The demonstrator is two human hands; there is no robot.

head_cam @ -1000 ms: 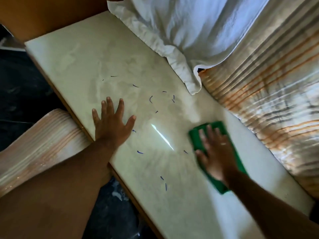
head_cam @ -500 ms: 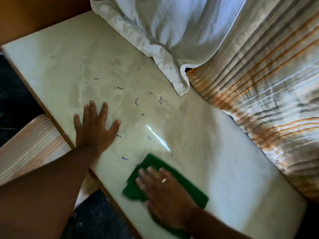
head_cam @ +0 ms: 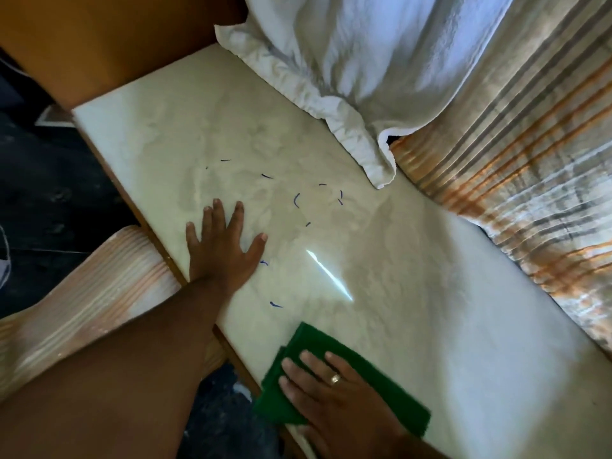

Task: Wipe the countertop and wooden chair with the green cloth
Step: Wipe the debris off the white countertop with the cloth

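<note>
Since the earlier frame my right hand has dragged the green cloth to the countertop near edge, palm flat on it, not gripping. Left hand lies spread, empty, beside the blue marks. I judge the overhanging cloth could slip off.

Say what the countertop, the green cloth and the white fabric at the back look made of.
Countertop: polished stone or a marble-look laminate, judging by its cloudy veining and sharp glare streak; which one is unclear.
Green cloth: matte, fuzzy textile, maybe microfibre or felt; no shine, soft edges.
White fabric: thin woven cloth, probably cotton, crumpled with a puckered hem.
</note>
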